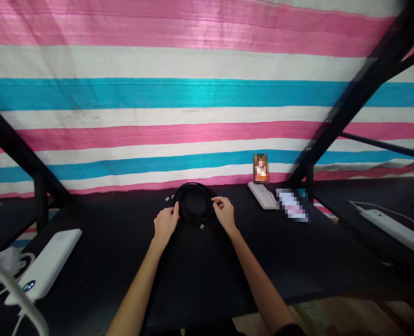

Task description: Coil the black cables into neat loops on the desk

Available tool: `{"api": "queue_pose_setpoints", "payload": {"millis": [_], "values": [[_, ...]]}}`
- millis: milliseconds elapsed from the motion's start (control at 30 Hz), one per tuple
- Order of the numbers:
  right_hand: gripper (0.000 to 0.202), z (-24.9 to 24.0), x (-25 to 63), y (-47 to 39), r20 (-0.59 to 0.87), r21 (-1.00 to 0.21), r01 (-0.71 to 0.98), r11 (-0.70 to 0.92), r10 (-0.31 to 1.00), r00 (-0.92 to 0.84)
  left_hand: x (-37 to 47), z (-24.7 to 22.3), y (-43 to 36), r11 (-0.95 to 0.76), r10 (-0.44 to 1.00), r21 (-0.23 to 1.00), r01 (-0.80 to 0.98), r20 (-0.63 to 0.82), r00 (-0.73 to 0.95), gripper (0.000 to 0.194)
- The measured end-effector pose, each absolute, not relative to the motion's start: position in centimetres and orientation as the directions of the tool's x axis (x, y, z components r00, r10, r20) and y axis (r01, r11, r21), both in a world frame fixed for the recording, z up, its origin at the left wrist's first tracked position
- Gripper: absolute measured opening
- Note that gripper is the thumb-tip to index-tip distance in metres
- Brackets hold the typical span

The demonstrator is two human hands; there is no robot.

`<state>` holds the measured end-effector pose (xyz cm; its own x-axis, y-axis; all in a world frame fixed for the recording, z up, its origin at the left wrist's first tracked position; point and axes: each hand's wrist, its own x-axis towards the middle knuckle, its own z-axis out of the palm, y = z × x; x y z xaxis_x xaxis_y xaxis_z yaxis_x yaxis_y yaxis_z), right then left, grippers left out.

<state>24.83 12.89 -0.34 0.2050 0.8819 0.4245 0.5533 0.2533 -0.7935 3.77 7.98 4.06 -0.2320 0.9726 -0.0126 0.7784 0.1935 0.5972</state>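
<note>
A coiled black cable (pixel 195 216) lies as a ring on the black table top (pixel 193 270). My left hand (pixel 165 225) is closed at the ring's left side, its thumb along the outer edge and its fingers curled. On the opposite side my right hand (pixel 224 212) pinches the ring's right edge between thumb and fingers. Light metal-looking plug ends (pixel 167 199) stick out at the upper left of the coil, beside my left hand. Another plug end (pixel 202 227) rests just below the ring.
A white power bank (pixel 49 263) and white cords sit at left. At right are a small white stand-like object (pixel 263 196), a blurred-out card (pixel 261 168) and a blurred packet (pixel 293 205). Farther right lies a long white device (pixel 396 228). Black beams (pixel 340 112) slant before a striped sheet (pixel 193 93).
</note>
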Motion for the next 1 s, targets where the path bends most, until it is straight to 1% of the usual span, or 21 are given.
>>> {"api": "queue_pose_setpoints", "payload": {"millis": [167, 300, 400, 500, 700, 833, 900, 1000], "values": [[0.021, -0.3, 24.9, 12.8, 0.430, -0.770, 0.590, 0.245, 0.881, 0.196, 3.9, 3.8, 7.9, 0.197, 0.969, 0.577, 0.793, 0.006, -0.246, 0.055], [0.022, -0.3, 24.8, 12.8, 0.412, -0.746, 0.630, 0.215, 0.893, 0.183, 4.2, 3.6, 7.9, 0.198, 0.973, 0.536, 0.821, -0.007, -0.230, 0.058], [0.023, -0.3, 24.7, 12.7, 0.396, -0.740, 0.640, 0.207, 0.903, 0.167, 4.4, 3.5, 7.9, 0.211, 0.974, 0.508, 0.835, -0.034, -0.226, 0.061], [0.022, 0.0, 24.6, 12.4, 0.383, -0.739, 0.644, 0.199, 0.910, 0.159, 4.4, 3.5, 7.9, 0.214, 0.976, 0.516, 0.829, -0.071, -0.207, 0.060], [0.024, 0.4, 24.4, 12.0, 0.363, -0.734, 0.655, 0.180, 0.919, 0.155, 4.2, 3.2, 8.0, 0.206, 0.969, 0.542, 0.814, 0.006, -0.249, 0.046], [0.025, 0.4, 24.4, 12.0, 0.357, -0.734, 0.656, 0.177, 0.922, 0.152, 4.2, 3.2, 8.1, 0.198, 0.956, 0.586, 0.786, 0.063, -0.288, 0.028], [0.024, 0.4, 24.3, 12.0, 0.361, -0.730, 0.659, 0.180, 0.921, 0.149, 4.3, 3.3, 8.0, 0.194, 0.955, 0.599, 0.777, 0.066, -0.289, 0.020], [0.023, 0.7, 24.3, 11.8, 0.355, -0.725, 0.667, 0.172, 0.923, 0.148, 4.4, 3.6, 7.9, 0.203, 0.957, 0.600, 0.773, 0.043, -0.286, 0.016]]}}
